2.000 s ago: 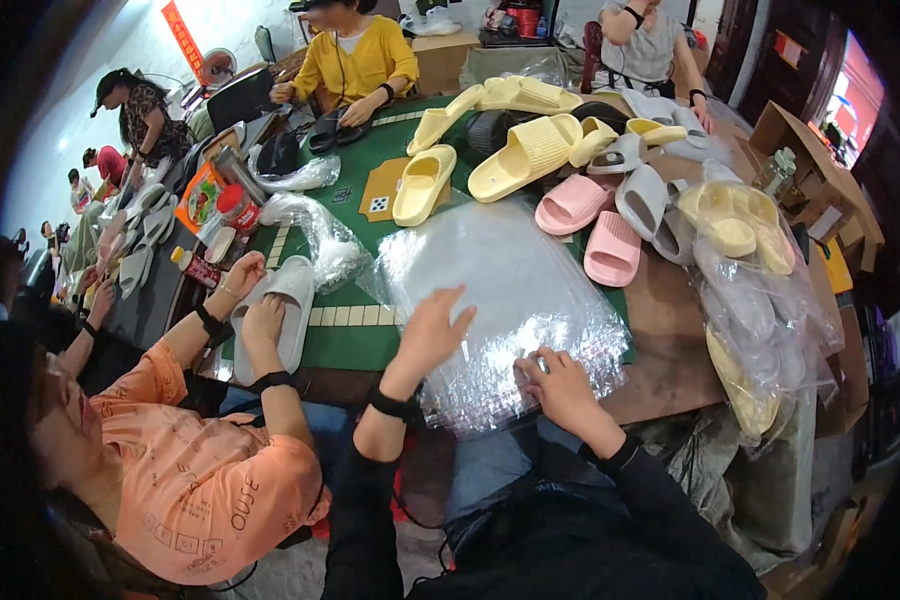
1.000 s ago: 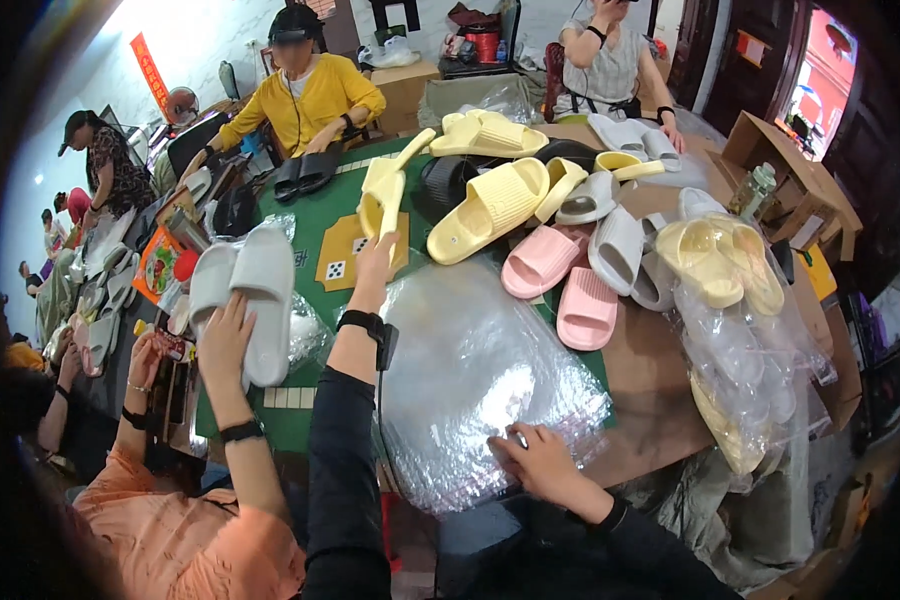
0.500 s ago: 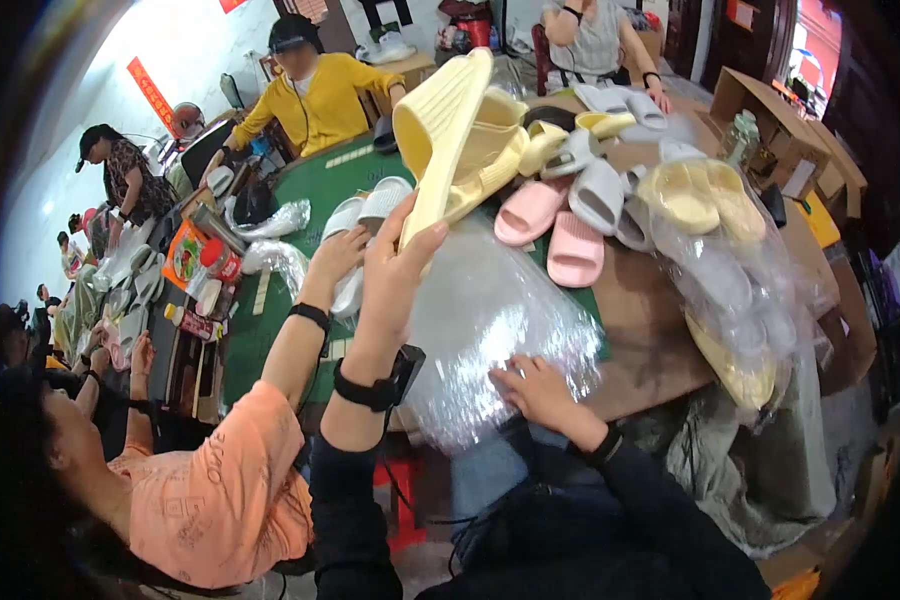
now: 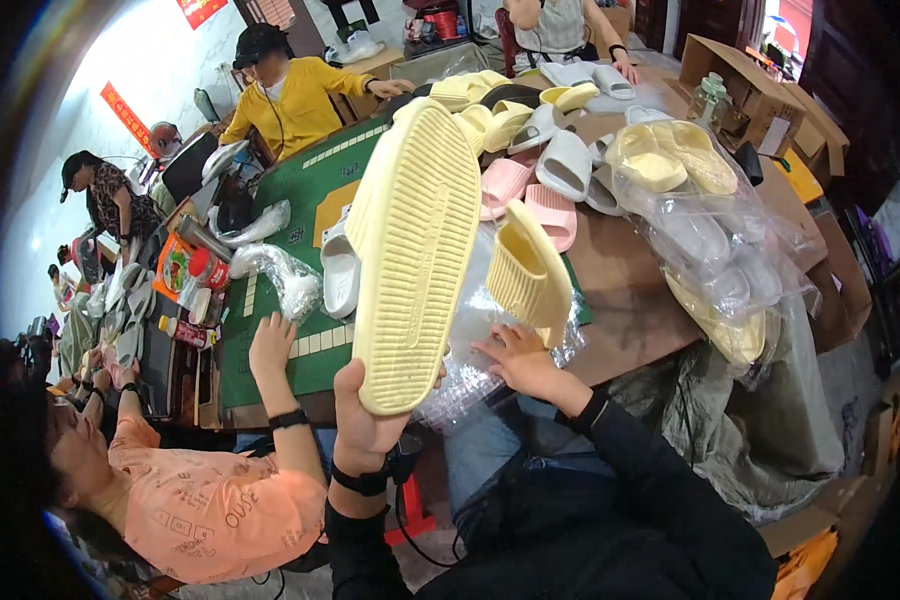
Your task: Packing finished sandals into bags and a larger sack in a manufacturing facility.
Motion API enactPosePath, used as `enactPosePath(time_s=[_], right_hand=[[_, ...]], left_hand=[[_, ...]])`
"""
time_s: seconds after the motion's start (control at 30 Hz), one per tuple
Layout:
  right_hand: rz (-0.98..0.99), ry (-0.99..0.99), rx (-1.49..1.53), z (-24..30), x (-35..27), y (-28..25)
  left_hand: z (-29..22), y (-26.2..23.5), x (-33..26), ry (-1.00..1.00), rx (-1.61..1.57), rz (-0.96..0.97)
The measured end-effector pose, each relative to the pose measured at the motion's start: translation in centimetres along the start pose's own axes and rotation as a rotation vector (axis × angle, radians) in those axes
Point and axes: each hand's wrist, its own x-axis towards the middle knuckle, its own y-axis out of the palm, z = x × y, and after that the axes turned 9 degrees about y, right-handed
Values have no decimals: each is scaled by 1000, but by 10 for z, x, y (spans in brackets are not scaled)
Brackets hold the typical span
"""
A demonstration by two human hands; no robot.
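My left hand grips a pale yellow slide slipper by one end, its ribbed sole turned up to view. A second yellow slipper is tilted on end just beyond my right hand; whether it touches the hand cannot be made out. The right hand is open, its fingers spread over a clear plastic bag at the table's near edge. The raised slipper hides part of that bag.
Yellow, pink and grey slippers are heaped beyond my hands. Bagged slippers lie at right, by a cardboard box. At left, a co-worker in orange reaches over the green mat. Two other people are across the table.
The slipper in my left hand has turned sole-up and come nearer. The second yellow slipper now stands apart from it, lower and by my right hand. The co-worker's hand has drawn back left.
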Motion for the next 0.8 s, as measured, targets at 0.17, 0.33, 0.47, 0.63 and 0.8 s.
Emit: enactPosePath(time_s=[0.17, 0.33, 0.47, 0.63, 0.8], right_hand=[[32, 13, 46, -1, 6, -6], [-10, -12, 84, -3, 6, -6], [-8, -51, 5, -4, 6, 5], [50, 8, -13, -1, 5, -1], [77, 45, -61, 2, 8, -4]], left_hand=[[1, -2, -11, -21, -179, 81], [12, 16, -9, -72, -592, -83], [57, -28, -14, -58, -779, -146], [101, -34, -10, 48, -1003, -403], [123, -39, -2, 124, -1110, -639]])
